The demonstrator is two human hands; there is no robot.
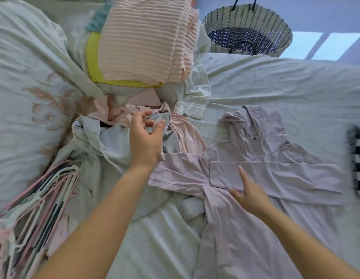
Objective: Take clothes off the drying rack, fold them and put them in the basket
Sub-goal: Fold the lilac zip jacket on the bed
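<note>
Pale-green bedsheet (275,87) | woven basket (275,27) past far edge | sunlit floor (336,45)

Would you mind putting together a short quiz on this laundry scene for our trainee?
1. Fill in: the heap of hangers lies on the person's ____ side.
2. True or false: the woven basket already holds folded clothes.
3. The right hand lies flat on: A) the lilac hooded top, B) the woven basket, C) the hangers.
Key: 1 left; 2 false; 3 A.
</note>
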